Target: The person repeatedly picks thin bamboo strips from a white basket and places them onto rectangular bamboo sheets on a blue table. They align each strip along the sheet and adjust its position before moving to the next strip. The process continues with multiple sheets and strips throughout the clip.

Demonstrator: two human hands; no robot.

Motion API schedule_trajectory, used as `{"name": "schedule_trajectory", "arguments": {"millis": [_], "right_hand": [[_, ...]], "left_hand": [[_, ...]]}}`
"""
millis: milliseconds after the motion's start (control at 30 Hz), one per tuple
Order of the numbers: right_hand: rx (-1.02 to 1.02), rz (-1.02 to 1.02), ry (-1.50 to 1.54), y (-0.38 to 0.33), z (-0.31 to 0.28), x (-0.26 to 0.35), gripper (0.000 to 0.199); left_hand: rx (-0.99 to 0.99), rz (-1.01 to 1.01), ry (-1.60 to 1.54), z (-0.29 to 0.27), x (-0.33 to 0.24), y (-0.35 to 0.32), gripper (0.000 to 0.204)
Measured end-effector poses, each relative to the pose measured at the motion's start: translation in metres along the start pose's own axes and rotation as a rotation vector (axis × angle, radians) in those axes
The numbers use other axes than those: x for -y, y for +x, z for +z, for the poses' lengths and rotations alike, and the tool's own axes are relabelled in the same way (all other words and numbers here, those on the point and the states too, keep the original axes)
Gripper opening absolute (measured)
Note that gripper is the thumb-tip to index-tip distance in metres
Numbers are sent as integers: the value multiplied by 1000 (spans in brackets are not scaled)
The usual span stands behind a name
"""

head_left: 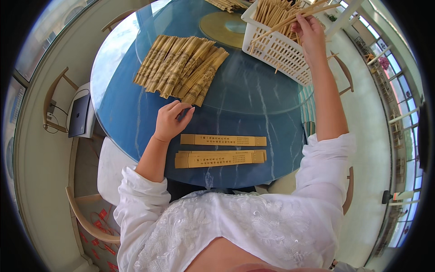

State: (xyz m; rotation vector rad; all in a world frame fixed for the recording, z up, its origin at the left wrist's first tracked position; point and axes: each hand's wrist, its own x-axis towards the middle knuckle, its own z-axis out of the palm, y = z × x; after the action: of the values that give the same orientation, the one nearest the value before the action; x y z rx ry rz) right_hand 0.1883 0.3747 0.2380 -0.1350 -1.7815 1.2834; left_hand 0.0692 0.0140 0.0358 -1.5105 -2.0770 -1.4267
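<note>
My right hand [310,36] is raised at the upper right, its fingers pinched on a pair of light wooden chopsticks [278,28]. Below it stands a white plastic basket [293,60] full of loose chopsticks. My left hand [170,121] hovers over the blue table, loosely bent, with thumb and fingers apart and nothing visible in them. Just beyond its fingertips lies a fanned pile of printed, yellowish-brown paper chopstick sleeves [179,68]. Closer to my body, a flat paper sleeve [223,140] lies above a small stack of similar sleeves [219,159].
The round table [240,122] has a marbled blue top with a glass turntable on it. More sleeves [226,4] lie at the far edge. A striped cloth [308,113] hangs at the right. Wooden chairs [88,222] stand around, and a laptop [79,115] rests on one at left.
</note>
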Motion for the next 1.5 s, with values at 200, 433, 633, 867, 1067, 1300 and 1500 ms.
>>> {"name": "schedule_trajectory", "arguments": {"millis": [200, 433, 633, 867, 1067, 1300, 1500], "right_hand": [[209, 401, 132, -149, 52, 35, 14], [203, 500, 180, -220, 73, 33, 10], [-123, 320, 398, -219, 40, 56, 9], [-26, -357, -571, -237, -17, 93, 10], [691, -557, -911, -280, 4, 86, 23], [804, -553, -980, -299, -7, 67, 15], [823, -486, -934, -310, -18, 62, 20]], "left_hand": [[275, -468, -744, 21, -16, 1, 32], [683, -662, -944, -4, -99, -19, 34], [808, -690, -940, -14, -110, -63, 22], [781, -828, -971, -34, -115, -89, 24], [903, -853, -997, -51, -112, -90, 26], [1061, -797, -1080, -57, -102, -94, 27], [1076, -768, -1054, -59, -90, -97, 30]]}}
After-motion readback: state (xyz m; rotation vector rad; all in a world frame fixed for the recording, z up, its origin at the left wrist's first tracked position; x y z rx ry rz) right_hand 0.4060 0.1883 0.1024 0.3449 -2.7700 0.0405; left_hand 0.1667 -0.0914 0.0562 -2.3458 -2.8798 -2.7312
